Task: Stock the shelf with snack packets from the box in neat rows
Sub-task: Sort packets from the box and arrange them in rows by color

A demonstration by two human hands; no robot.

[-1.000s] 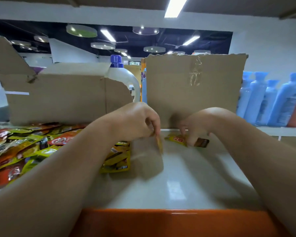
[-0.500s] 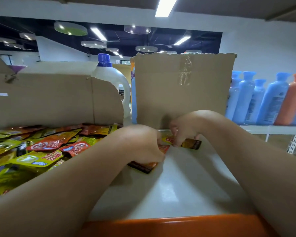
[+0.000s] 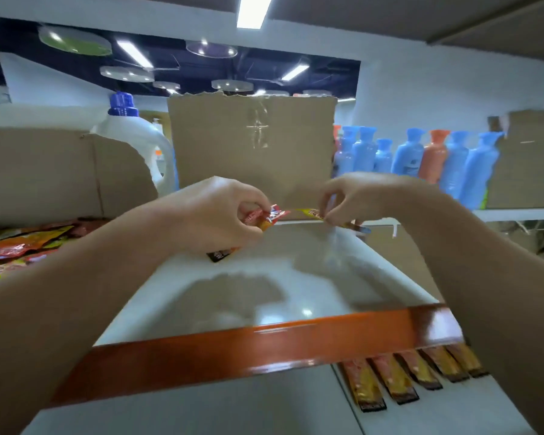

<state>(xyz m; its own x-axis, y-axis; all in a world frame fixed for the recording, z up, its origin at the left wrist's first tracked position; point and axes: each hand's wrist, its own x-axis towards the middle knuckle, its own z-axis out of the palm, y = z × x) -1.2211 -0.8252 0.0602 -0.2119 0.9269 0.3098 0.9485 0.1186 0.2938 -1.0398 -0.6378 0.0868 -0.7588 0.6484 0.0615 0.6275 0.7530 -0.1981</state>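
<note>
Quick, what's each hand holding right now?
Left hand: closed, gripping a red snack packet.
Right hand: closed, pinching a yellow snack packet.

Two hands (image 3: 214, 215), five shelved packets (image 3: 393, 383).

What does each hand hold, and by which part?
Left hand pinches a red packet near its upper end; right hand pinches a yellow packet near its middle.
</note>
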